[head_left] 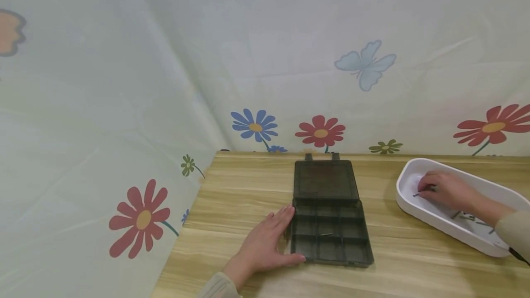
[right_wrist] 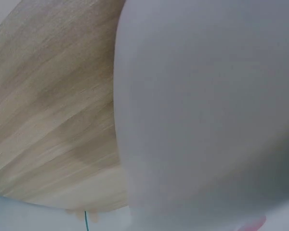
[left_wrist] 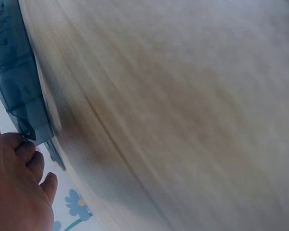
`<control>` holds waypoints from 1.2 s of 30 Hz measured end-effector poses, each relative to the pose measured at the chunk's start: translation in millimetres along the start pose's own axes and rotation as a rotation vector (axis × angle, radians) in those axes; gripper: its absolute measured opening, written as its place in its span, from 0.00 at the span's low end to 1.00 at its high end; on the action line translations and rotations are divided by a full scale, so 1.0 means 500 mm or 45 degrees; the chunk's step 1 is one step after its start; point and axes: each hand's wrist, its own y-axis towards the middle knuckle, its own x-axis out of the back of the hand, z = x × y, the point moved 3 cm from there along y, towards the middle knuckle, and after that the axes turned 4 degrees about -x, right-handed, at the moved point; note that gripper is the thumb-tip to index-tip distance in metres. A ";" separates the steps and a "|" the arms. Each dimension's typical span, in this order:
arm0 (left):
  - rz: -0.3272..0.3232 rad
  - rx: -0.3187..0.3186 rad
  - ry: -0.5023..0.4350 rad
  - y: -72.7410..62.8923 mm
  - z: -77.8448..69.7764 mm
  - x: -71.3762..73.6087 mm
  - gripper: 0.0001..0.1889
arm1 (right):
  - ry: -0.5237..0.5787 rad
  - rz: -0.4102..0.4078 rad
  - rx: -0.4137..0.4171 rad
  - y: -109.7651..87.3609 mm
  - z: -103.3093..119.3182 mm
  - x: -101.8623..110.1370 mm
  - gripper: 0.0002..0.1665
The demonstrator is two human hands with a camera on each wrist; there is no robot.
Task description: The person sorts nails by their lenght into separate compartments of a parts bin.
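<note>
A dark translucent compartment box (head_left: 330, 233) lies on the table with its lid (head_left: 325, 179) folded back. One thin metal piece (head_left: 326, 234), like a screw, lies in its front middle compartment. My left hand (head_left: 265, 243) rests against the box's left side, fingers extended along the edge and thumb at the near left corner. Over at the right, my right hand (head_left: 449, 192) reaches into a white tray (head_left: 447, 232), its curled fingertips pinching a small dark screw (head_left: 416, 195) near the tray's left end. Several more small dark screws (head_left: 468, 217) lie under the wrist.
The wood-grain table (head_left: 244, 183) runs back to a pale curtain (head_left: 281, 59) printed with flowers and a butterfly. Another curtain side hangs along the table's left edge. Bare tabletop separates the box from the tray. The tray's raised wall fills much of the right wrist view.
</note>
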 end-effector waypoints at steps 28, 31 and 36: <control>0.000 -0.010 0.003 -0.001 -0.003 -0.001 0.60 | -0.060 0.085 0.002 0.001 0.014 -0.004 0.16; -0.003 -0.013 0.016 -0.002 -0.002 -0.001 0.60 | -0.065 0.041 -0.014 0.004 0.015 0.004 0.15; -0.005 -0.016 0.033 -0.002 -0.001 -0.001 0.60 | -0.065 0.018 -0.063 0.016 0.025 0.027 0.12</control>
